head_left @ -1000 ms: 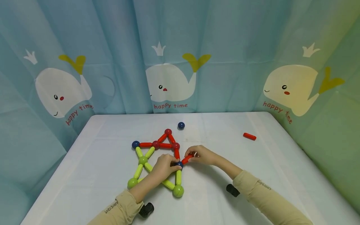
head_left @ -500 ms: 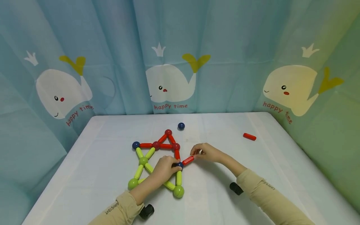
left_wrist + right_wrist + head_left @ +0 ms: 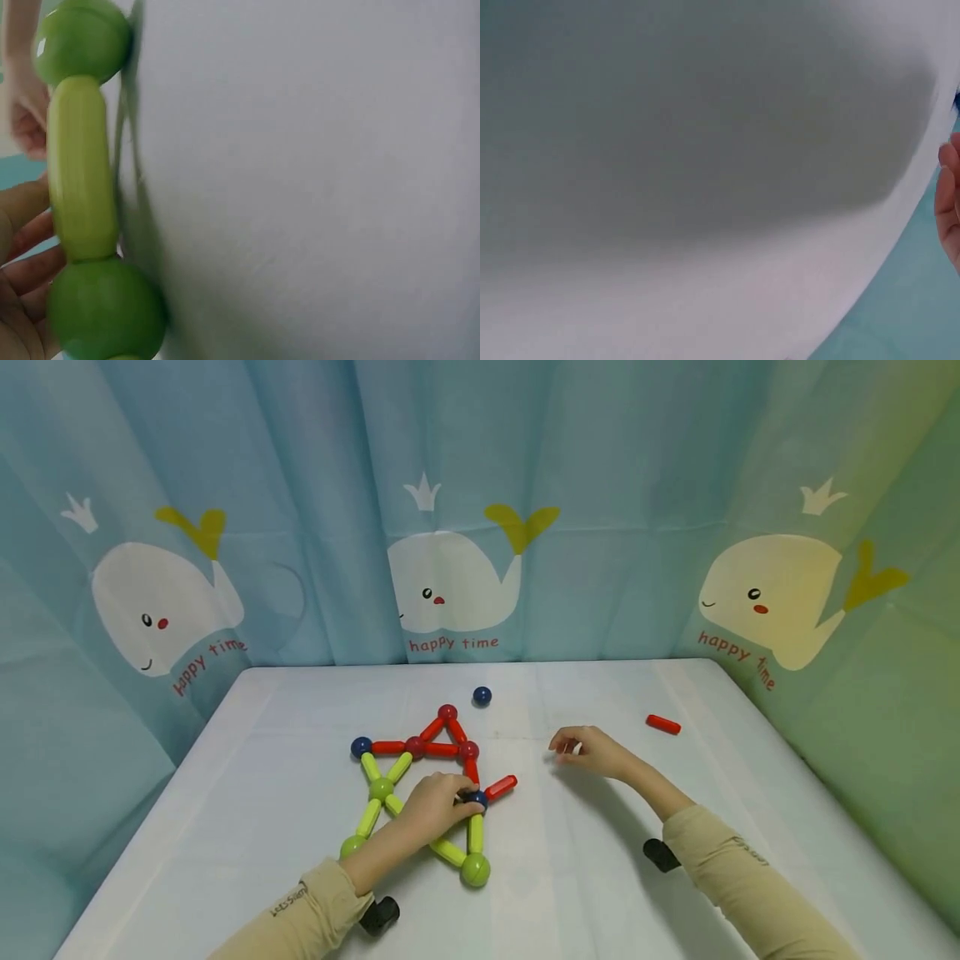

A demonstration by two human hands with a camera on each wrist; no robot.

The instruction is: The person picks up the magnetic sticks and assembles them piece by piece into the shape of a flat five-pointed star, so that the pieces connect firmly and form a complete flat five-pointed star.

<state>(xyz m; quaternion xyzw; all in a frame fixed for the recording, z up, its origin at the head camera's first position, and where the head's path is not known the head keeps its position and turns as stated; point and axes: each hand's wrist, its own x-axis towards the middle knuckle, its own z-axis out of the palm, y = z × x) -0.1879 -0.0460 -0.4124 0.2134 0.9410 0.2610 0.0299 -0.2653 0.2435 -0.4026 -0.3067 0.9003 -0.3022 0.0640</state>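
My left hand (image 3: pixel 432 810) pinches a dark blue ball (image 3: pixel 481 798) at the right side of a flat figure of magnetic sticks and balls. From that ball a red stick (image 3: pixel 501 788) points up and right, its far end free. Another red stick (image 3: pixel 471 770) and a lime-green stick (image 3: pixel 476 833) also meet the ball. My right hand (image 3: pixel 592 752) hovers over the table to the right, fingers loosely bent and holding nothing. In the left wrist view, a lime stick (image 3: pixel 82 169) between two green balls fills the left side, partly hiding the left hand's fingers (image 3: pixel 34 270).
A loose dark blue ball (image 3: pixel 482 696) lies behind the figure. One loose red stick (image 3: pixel 663 724) rests at the right rear of the white table (image 3: pixel 585 877). A printed curtain (image 3: pixel 615 568) hangs beyond the table's back edge.
My right hand has let go of the red stick and drawn away up and right. That stick stays against the blue ball. The left hand keeps its place on the ball.
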